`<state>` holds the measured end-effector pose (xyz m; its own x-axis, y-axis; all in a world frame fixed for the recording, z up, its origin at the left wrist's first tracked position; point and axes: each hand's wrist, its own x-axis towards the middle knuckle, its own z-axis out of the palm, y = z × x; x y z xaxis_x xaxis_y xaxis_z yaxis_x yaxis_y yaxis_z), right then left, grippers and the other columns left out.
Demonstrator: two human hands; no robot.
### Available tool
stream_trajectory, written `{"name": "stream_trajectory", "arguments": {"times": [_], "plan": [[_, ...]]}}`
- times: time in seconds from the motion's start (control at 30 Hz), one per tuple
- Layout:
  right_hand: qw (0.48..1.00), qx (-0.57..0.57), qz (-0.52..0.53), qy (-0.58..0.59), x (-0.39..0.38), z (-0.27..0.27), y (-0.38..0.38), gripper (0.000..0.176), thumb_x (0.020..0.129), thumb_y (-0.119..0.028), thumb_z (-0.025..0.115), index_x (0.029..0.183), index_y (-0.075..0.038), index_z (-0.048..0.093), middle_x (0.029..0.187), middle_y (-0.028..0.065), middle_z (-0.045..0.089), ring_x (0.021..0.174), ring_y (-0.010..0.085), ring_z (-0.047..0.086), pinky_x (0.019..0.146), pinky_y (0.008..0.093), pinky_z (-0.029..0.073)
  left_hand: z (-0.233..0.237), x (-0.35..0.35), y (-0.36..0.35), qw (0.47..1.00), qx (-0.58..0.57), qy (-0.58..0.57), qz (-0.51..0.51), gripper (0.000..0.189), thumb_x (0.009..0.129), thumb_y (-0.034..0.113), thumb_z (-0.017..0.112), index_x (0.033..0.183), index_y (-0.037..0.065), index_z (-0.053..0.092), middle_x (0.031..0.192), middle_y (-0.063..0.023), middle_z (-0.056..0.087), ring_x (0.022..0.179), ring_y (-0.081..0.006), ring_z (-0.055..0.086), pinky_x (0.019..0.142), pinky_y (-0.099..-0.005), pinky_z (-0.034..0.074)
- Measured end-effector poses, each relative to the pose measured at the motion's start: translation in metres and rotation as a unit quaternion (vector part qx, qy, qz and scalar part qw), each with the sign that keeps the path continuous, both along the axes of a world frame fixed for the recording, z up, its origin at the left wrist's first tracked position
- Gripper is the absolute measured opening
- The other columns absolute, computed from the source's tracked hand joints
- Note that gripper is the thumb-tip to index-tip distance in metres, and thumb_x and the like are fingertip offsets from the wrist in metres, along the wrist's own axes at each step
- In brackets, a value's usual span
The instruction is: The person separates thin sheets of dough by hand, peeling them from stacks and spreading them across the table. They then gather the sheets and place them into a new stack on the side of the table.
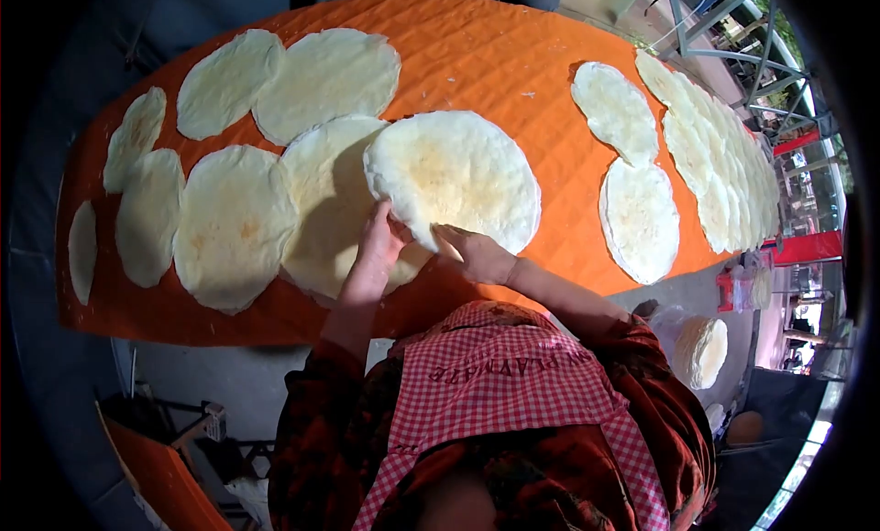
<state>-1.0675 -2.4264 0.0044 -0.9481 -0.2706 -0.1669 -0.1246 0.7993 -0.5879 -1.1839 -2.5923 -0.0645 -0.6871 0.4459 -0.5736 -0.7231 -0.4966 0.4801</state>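
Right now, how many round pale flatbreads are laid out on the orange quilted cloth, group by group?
Round pale flatbreads in the left cluster: 7
Top flatbread touched by the left hand and right hand: 1
Separate flatbreads at the right: 2
Overlapped row along the far right edge: too crowded to count
Total counted: 10

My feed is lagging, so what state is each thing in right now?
Middle flatbread: lying flat, overlapping its left neighbour.
Left hand: fingers curled on the middle flatbread's near edge.
Right hand: open, resting on the same edge.
Orange cloth: spread out, quilted.
Left flatbreads: laid flat, overlapping.
Right flatbreads: overlapping in a row.
Stack of flatbreads: piled off the cloth.
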Motion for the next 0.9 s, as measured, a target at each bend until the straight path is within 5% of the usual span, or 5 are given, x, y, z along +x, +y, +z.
{"name": "stream_trajectory", "arguments": {"times": [0.17, 0.43, 0.6, 0.77, 0.9], "plan": [[0.915, -0.296, -0.261, -0.085, -0.035, 0.018, -0.004, 0.096, 0.076, -0.055, 0.067, 0.137, 0.009, 0.029, 0.134, 0.0288, 0.041, 0.119, 0.0373, 0.048, 0.096, 0.0362, 0.043, 0.037, 0.027, 0.025, 0.985, -0.081, 0.149, -0.030, 0.013, 0.092, 0.013, 0.051, 0.098, 0.005, 0.060, 0.090, -0.0038, 0.062, 0.079, -0.0151, 0.061, 0.065, -0.0315, 0.053], [0.953, -0.098, -0.275, 0.081, -0.029, 0.022, 0.006, 0.032, 0.076, -0.012, 0.061, 0.102, 0.004, 0.054, 0.076, 0.0262, 0.061, 0.070, 0.0375, 0.061, 0.067, 0.0388, 0.051, 0.025, 0.056, 0.036, 0.966, -0.083, 0.230, -0.079, 0.017, 0.083, 0.002, 0.057, 0.099, 0.000, 0.062, 0.093, -0.0040, 0.063, 0.084, -0.0119, 0.058, 0.077, -0.0256, 0.047], [0.831, -0.396, -0.361, -0.150, -0.054, -0.003, 0.151, 0.043, 0.095, -0.031, 0.034, 0.114, 0.006, 0.046, 0.096, 0.0254, 0.061, 0.081, 0.0408, 0.065, 0.067, 0.0464, 0.055, 0.011, 0.032, -0.011, 0.977, -0.068, 0.188, 0.067, 0.018, 0.077, 0.004, 0.058, 0.095, 0.001, 0.061, 0.089, -0.0038, 0.063, 0.081, -0.0152, 0.060, 0.070, -0.0290, 0.049], [0.953, -0.031, -0.300, 0.026, -0.060, 0.032, 0.354, 0.017, 0.078, -0.013, 0.060, 0.087, 0.001, 0.063, 0.071, 0.0080, 0.063, 0.062, 0.0190, 0.064, 0.054, 0.0330, 0.052, -0.092, 0.029, -0.062, 0.979, -0.145, 0.136, 0.050, 0.030, 0.078, 0.011, 0.058, 0.106, 0.002, 0.056, 0.095, -0.0048, 0.060, 0.081, -0.0175, 0.060, 0.070, -0.0310, 0.049], [0.918, -0.046, -0.389, 0.063, -0.055, 0.172, 0.314, 0.024, 0.078, -0.007, 0.051, 0.097, 0.001, 0.064, 0.076, 0.0072, 0.064, 0.063, 0.0171, 0.062, 0.059, 0.0309, 0.051, -0.064, 0.038, -0.060, 0.983, -0.146, 0.083, 0.072, 0.032, 0.079, 0.011, 0.057, 0.110, 0.002, 0.054, 0.101, -0.0065, 0.059, 0.090, -0.0202, 0.059, 0.072, -0.0350, 0.051]]}}
